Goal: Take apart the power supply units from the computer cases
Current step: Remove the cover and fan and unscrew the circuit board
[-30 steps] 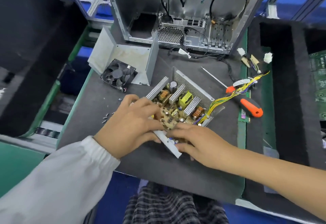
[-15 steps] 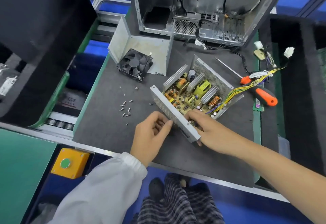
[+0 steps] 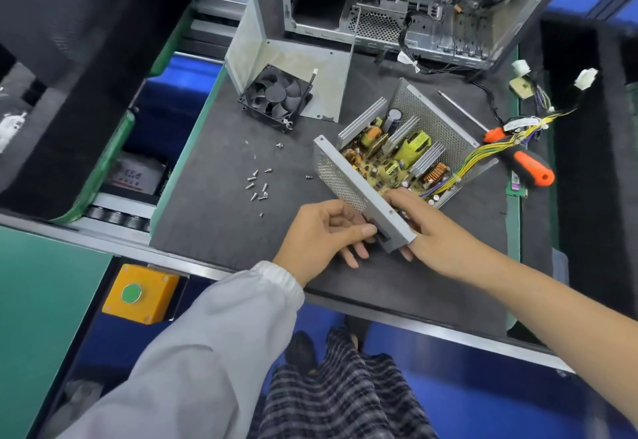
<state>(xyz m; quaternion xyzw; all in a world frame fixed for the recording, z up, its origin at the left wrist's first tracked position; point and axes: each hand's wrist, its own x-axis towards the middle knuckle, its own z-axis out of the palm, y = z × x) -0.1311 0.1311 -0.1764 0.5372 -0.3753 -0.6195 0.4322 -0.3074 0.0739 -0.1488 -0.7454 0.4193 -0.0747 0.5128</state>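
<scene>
At the far left a yellow button box (image 3: 141,297) with a green button hangs under the edge of the bench, beside a green panel (image 3: 41,317). On the dark grey mat (image 3: 207,203) a group of loose screws (image 3: 258,184) lies between the mat's left edge and the opened power supply unit (image 3: 397,159). Behind the screws a black cooling fan (image 3: 276,96) leans against the removed metal cover (image 3: 303,69), which stands upright. The left hand (image 3: 321,231), in a grey sleeve, curls its fingers on the near end of the perforated side wall of the unit. The right hand (image 3: 424,228) pinches the same near corner from the other side, its fingers reaching in over the circuit board (image 3: 390,162). The unit sits in the middle of the mat, open on top. Behind it stands the empty computer case (image 3: 431,7). Yellow wires (image 3: 483,152) run from the unit to the right, across an orange-handled screwdriver (image 3: 528,169). Black foam (image 3: 593,127) borders the mat at the right.
</scene>
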